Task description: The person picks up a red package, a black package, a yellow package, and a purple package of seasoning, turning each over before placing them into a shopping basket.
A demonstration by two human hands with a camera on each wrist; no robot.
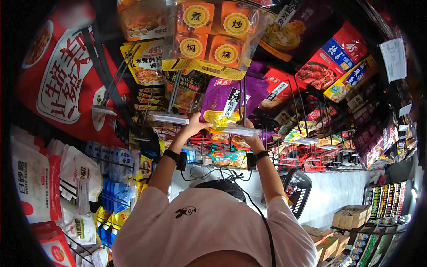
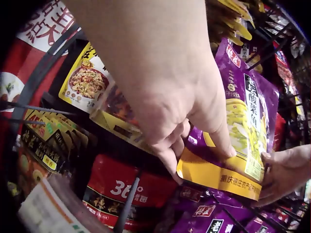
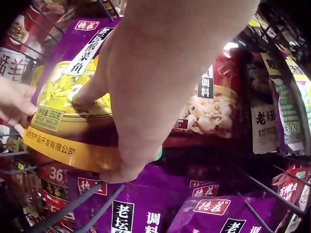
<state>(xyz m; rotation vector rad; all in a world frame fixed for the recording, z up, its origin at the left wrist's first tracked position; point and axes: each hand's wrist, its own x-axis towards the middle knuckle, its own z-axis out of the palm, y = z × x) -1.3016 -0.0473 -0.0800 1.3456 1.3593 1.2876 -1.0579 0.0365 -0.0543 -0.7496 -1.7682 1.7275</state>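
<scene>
Head view shows hanging packets [image 1: 144,69] around the purple pouch [image 1: 218,95], whose lower part my left grip [image 2: 170,114] and right grip [image 2: 285,172] pinch, apparently adjusting its position, so next, I judge, calls for level, even support.

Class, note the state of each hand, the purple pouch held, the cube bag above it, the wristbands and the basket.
Left hand: pinching the pouch's lower corner.
Right hand: pinching the other lower corner.
Purple pouch: held, label showing; seal unclear.
Cube bag: untouched.
Wristbands: worn, one per wrist.
Basket: contents partly visible.
</scene>
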